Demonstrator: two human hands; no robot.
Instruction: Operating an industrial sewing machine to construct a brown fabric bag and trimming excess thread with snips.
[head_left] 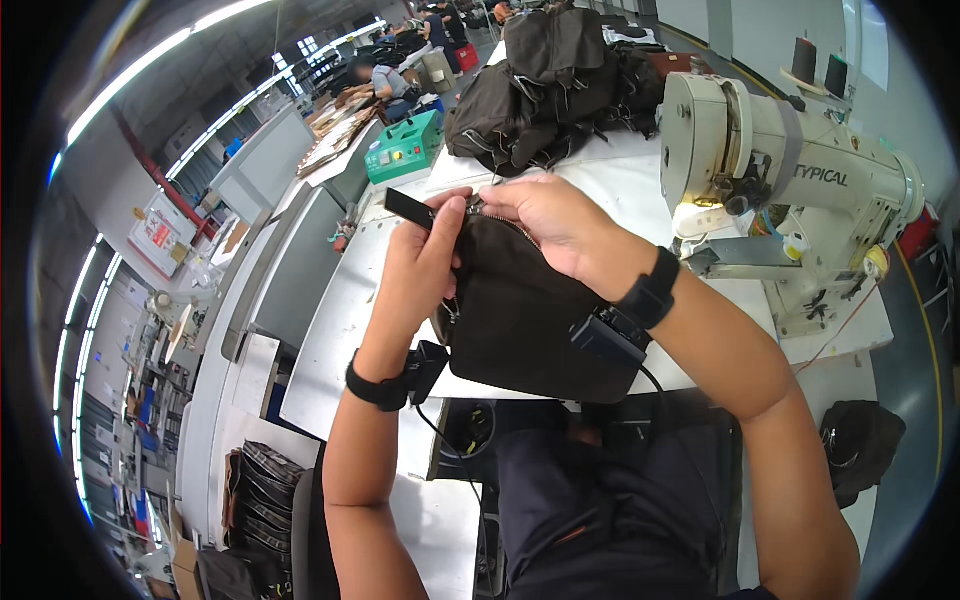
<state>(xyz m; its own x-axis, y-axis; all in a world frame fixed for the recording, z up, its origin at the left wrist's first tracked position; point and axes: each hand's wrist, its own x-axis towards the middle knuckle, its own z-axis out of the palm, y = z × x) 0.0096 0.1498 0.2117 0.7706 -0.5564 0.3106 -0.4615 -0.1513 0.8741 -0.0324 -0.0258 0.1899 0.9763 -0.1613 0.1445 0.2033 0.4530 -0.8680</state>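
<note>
A dark brown bag (530, 320) with a zipper (510, 222) along its top edge is held over the white table in front of me. My left hand (425, 255) grips its upper left corner, thumb pressed down near a dark strap tab (408, 208) that sticks out to the left. Close beside it, my right hand (560, 220) is closed in a pinch at the zipper's end, its fingertips almost meeting the left ones. Exactly what small part lies between the right fingertips is hard to make out. The bag's lower part hangs toward the table's front edge.
At the right stands a cream sewing machine (800, 180). A heap of dark bags (550, 90) lies at the back, beside a green box with knobs (404, 148). Stacked dark pieces (265, 500) sit lower left; another dark bag (862, 445) is at lower right. Cables hang from both wrist devices.
</note>
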